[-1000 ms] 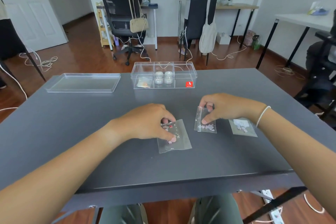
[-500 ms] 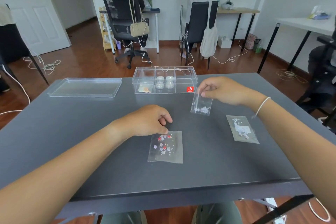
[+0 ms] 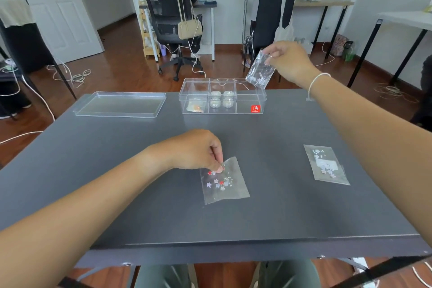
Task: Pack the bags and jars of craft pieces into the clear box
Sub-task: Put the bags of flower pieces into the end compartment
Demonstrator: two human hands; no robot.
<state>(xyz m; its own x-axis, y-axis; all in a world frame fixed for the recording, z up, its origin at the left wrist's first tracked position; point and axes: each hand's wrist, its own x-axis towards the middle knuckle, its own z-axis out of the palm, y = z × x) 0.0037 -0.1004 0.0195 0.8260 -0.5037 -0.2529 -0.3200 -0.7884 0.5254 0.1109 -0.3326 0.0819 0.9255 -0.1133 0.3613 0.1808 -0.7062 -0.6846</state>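
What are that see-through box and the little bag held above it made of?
The clear box looks like rigid, glossy clear plastic, perhaps acrylic: straight walls and dividers, with the jars showing through. The bag in the right hand seems to be thin, shiny plastic film: it hangs limp, crinkles and glints.

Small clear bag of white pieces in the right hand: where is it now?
In the head view, the small clear bag of white pieces hangs pinched in the right hand, off the table, above the right-end compartment of the clear plastic box.
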